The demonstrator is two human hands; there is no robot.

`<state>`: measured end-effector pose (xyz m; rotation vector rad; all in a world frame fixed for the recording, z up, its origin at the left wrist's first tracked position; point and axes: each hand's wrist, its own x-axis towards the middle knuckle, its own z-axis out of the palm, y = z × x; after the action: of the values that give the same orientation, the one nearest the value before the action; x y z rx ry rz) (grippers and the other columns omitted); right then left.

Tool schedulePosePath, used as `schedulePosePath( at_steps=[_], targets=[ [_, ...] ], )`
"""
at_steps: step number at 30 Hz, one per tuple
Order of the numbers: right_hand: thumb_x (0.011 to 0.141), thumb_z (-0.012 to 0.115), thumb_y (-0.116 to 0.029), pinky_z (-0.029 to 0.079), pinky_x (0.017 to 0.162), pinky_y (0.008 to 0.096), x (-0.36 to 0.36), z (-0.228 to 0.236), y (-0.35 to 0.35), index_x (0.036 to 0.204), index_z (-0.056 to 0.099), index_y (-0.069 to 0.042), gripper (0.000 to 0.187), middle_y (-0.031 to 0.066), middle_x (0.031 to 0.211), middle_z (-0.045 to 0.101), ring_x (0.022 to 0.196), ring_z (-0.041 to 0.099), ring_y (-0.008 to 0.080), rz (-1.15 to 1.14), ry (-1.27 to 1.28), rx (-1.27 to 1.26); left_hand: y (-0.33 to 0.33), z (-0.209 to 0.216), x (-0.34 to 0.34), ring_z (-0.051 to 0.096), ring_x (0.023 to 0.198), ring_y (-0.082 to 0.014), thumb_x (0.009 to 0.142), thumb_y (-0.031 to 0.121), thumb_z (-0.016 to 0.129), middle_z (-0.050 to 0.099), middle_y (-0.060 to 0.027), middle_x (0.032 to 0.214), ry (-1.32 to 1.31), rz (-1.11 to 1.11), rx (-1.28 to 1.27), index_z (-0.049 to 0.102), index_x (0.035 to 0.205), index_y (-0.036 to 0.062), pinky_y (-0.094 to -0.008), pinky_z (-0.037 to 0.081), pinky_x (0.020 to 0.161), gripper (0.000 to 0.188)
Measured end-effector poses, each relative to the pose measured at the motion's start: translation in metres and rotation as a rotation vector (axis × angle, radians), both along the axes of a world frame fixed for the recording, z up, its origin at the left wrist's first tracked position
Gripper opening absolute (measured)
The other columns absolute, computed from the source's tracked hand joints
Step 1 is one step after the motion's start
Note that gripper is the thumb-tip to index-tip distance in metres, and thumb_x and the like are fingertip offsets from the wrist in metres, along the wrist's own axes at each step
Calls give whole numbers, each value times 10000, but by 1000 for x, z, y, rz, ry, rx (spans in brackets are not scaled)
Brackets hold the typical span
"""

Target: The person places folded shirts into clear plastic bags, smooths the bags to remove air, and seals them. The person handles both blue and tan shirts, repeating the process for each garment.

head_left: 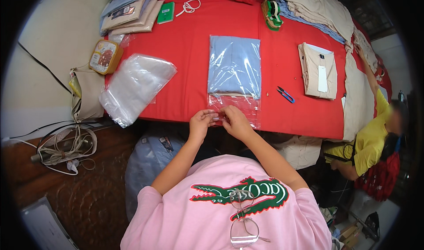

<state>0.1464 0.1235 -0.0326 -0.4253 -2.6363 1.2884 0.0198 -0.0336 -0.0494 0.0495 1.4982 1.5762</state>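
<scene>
A folded light-blue garment (234, 64) lies inside a clear plastic bag (236, 113) on the red-covered table (185, 95). The bag's near end extends past the garment toward the table's front edge. My left hand (203, 123) pinches the left part of that near end, its fingertips together. Close beside it, my right hand (237, 123) has its fingers closed on the same loose plastic. To the right are blue thread snips (286, 94) and a folded beige garment (319, 71) with a white tag.
A stack of clear bags (138, 86) overhangs the table's left front edge. Behind it are a yellow-lidded tub (106, 56), bagged garments (132, 18), a green notebook (166, 12) and a green tape dispenser (272, 15). A person in yellow (369, 135) reaches over cloth at the right.
</scene>
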Motion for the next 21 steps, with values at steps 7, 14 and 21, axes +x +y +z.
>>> schedulePosePath(
  at_steps=[7,14,21],
  targets=[
    [846,749,-49,563,852,419,1,19,0,1211,667,-37,374,138,1095,671,982,686,301,-132,51,-378,-1,4,-3,750,1103,-231,1082,114,590,753,-159,1212,-95,14,103,632,1265,-7,-347,596,949,223],
    [906,765,-70,559,853,352,-10,28,-7,1272,645,-39,387,132,1144,668,1020,700,249,-63,130,106,2,18,-3,749,1104,-226,1089,105,581,761,-153,1182,-119,48,102,618,1271,-6,-330,591,951,216],
    [988,673,0,581,765,316,-12,-4,-1,1271,626,-32,289,98,923,731,849,732,198,-384,172,-381,10,10,-12,722,1071,-190,1089,93,584,753,-120,1154,240,-3,181,628,1262,-16,-310,564,981,209]
  ],
)
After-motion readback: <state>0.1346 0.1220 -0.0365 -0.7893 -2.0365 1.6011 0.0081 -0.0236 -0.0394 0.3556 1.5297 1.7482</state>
